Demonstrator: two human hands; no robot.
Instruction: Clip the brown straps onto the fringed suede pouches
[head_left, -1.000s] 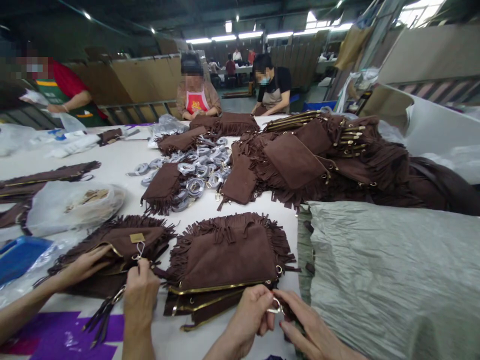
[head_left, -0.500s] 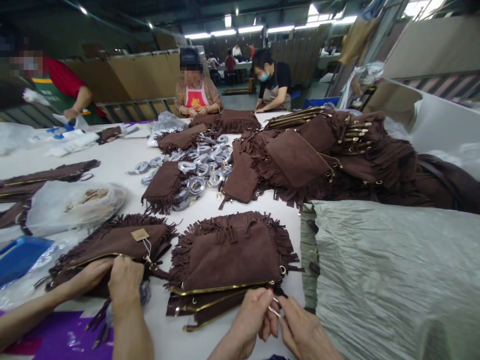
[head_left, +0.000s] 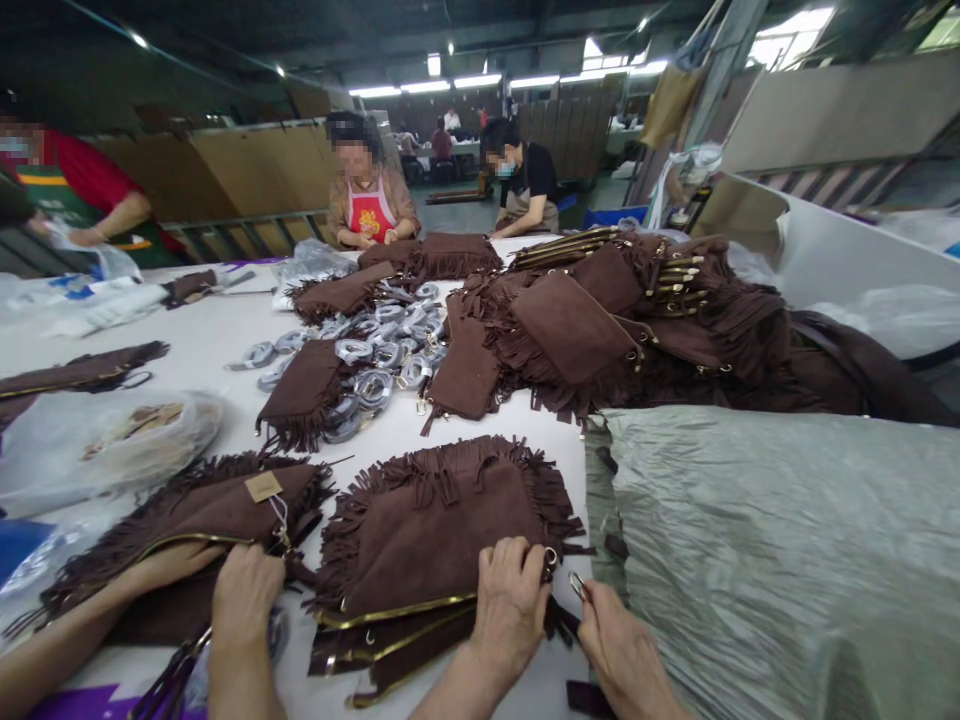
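Head view: the left hand (head_left: 511, 600) lies palm down, fingers curled over the right edge of the top fringed pouch (head_left: 439, 520), gripping it beside its metal ring (head_left: 551, 556). That pouch tops a small stack at the near edge of the desk (head_left: 225, 330). The right hand (head_left: 619, 650) comes in low from the right, fingertips pinched on a small metal clasp (head_left: 577, 584) just beside the ring, apart from it. To the left, a co-worker's hands (head_left: 240, 590) press on another tagged pouch (head_left: 202, 510).
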